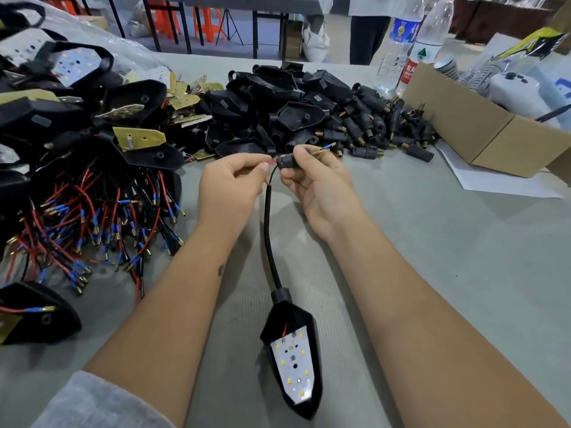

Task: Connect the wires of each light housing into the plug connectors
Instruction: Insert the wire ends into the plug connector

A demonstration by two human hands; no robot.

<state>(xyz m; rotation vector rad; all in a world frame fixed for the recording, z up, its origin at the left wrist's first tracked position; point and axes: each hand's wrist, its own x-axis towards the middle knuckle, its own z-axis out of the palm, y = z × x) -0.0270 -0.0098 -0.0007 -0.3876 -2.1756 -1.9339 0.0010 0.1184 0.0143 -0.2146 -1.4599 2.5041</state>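
Note:
A black light housing (296, 359) with a white LED board lies on the table between my forearms. Its black sleeved cable (267, 230) runs up to my hands. My right hand (318, 183) grips a black plug connector (285, 163); a blue-sleeved wire tip (328, 146) sticks out past the connector's brass threaded end. My left hand (230, 186) pinches the red wire (272, 162) right at the connector's near opening.
Wired housings with red and black leads (102, 217) are heaped at the left. Empty black shells (278, 100) and loose plug connectors (386, 125) are piled behind my hands. A cardboard box (482, 131) and two water bottles (411, 41) stand at the right.

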